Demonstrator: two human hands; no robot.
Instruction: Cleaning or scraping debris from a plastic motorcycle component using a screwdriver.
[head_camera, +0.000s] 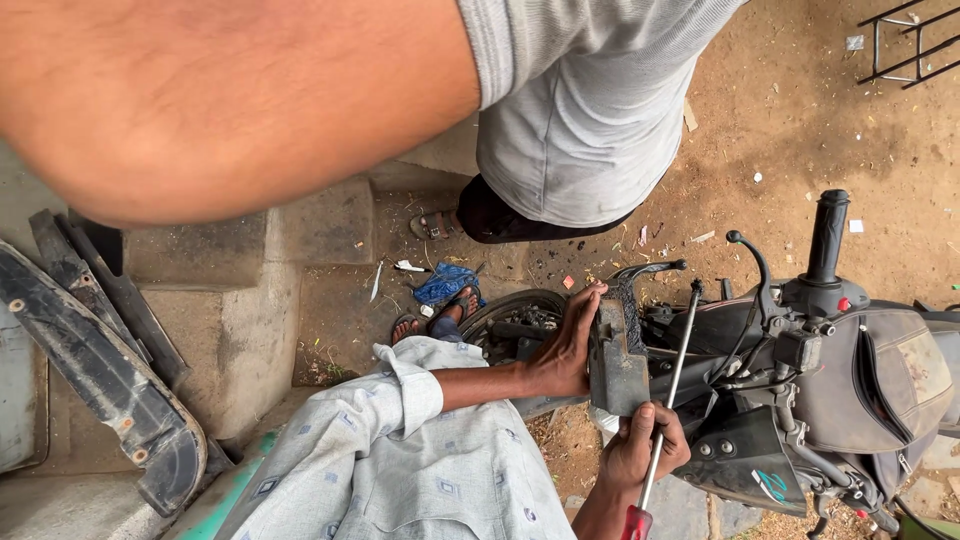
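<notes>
Right hand (645, 445), low in the frame, is fisted around a screwdriver (670, 390) just above its red handle. The long shaft runs up and away, with the tip up by the levers. Left hand (565, 350) is just beyond, its forearm coming out of a rolled pale patterned sleeve. The palm lies flat against the side of a dark grey housing (618, 365) and the fingers stretch to its top edge, not curled round it. The housing sits at the front of a motorcycle (800, 400), touching the left hand and just beside the shaft. It's probably the headlight shell, but the angle is poor. Right of it are a black handlebar grip (828, 235) standing up and a grey tank bag (880, 380). The front wheel (510, 305) is behind the left wrist, with a blue cloth (445, 283) on the dirt near sandalled feet. Farther off, another person in a grey shirt (580, 130) stands with a bare arm (220, 100) across the top of the view. Black plastic panels (100, 370) lean at far left.
</notes>
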